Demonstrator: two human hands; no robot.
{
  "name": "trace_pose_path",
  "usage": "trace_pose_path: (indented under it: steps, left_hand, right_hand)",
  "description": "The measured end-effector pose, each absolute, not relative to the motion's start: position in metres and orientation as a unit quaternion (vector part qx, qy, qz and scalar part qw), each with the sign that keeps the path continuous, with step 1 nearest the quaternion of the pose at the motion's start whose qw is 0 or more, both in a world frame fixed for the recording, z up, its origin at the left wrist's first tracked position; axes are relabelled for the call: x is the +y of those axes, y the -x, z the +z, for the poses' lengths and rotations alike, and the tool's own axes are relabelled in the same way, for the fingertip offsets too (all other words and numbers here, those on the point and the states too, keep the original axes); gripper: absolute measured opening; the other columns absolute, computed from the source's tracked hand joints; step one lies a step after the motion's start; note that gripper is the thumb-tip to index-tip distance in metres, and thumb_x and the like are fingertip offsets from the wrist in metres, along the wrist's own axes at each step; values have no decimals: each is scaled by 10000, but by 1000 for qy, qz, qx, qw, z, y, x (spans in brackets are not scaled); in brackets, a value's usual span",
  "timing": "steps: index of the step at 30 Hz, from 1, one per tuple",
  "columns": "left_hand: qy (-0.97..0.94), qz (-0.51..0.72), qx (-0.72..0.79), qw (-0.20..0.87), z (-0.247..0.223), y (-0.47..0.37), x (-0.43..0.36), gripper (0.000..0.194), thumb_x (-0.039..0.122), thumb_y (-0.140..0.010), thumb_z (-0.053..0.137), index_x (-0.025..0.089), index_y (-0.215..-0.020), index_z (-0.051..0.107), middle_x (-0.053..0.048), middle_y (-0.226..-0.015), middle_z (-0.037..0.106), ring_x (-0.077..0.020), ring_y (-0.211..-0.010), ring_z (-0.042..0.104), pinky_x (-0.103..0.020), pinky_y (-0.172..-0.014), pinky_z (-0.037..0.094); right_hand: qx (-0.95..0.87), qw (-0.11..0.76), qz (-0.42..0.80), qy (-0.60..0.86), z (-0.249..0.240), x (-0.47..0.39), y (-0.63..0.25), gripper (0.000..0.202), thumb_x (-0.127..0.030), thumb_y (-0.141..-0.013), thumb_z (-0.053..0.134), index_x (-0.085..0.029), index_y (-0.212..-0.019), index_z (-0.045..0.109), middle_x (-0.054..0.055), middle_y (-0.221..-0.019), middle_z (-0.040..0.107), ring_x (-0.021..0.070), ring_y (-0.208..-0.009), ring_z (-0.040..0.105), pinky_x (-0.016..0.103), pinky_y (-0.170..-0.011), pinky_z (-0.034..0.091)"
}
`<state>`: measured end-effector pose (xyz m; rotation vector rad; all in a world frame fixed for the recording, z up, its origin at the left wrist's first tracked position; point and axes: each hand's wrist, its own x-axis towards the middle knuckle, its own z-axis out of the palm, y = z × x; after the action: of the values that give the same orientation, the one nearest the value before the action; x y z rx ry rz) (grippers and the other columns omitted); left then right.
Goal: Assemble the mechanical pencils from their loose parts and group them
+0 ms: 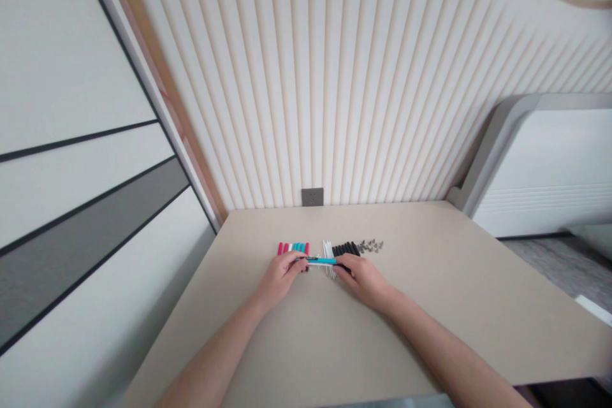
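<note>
A blue pen (322, 261) with a dark clip at its left part lies level between my two hands, above the table. My left hand (283, 273) pinches its left end, and my right hand (359, 273) has its fingers closed around the right end. Just behind my left hand is a row of short red, white and blue tubes (297, 247). Thin white rods (327, 248) lie behind and partly under the pen. Black tubes (345, 248) sit in a row behind my right hand, with several small grey pieces (371, 245) scattered to their right.
The beige table (421, 319) reaches back to a white ribbed wall with a dark socket (312, 197). A white and grey cabinet (95, 204) stands along the left side. A pale headboard (549, 166) rises at the right beyond the table's edge.
</note>
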<state>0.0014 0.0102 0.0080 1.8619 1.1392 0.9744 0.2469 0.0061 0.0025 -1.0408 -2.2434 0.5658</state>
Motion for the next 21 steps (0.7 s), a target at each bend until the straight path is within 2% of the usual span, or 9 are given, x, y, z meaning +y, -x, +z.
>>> trace_pose_path:
  steps: [9, 15, 21]
  left_hand:
    - [-723, 398, 464, 321, 3, 1, 13, 268, 381, -893, 548, 164, -959, 691, -33, -759, 700, -170, -722, 644, -259, -691, 503]
    - [-686, 433, 490, 318, -2, 6, 19, 313, 415, -884, 543, 167, -1003, 692, -43, -823, 711, -180, -735, 657, -272, -684, 526]
    - [-683, 433, 491, 323, -4, 8, 20, 321, 425, -886, 540, 163, -996, 689, -40, -808, 703, -181, -738, 655, -279, -688, 529]
  right_hand:
    - [-831, 305, 224, 408, 5, 3, -245, 206, -243, -937, 455, -196, -1027, 635, 50, -918, 676, 151, -787, 604, 246, -704, 439]
    - [-801, 317, 214, 460, 3, 8, -249, 201, -199, -895, 453, -195, -962, 642, 41, -871, 678, 151, -726, 595, 261, -697, 439]
    - [-771, 344, 205, 496, -2, 14, -253, 279, -280, -941, 391, -198, -918, 656, 41, -825, 683, 163, -706, 601, 270, -672, 436]
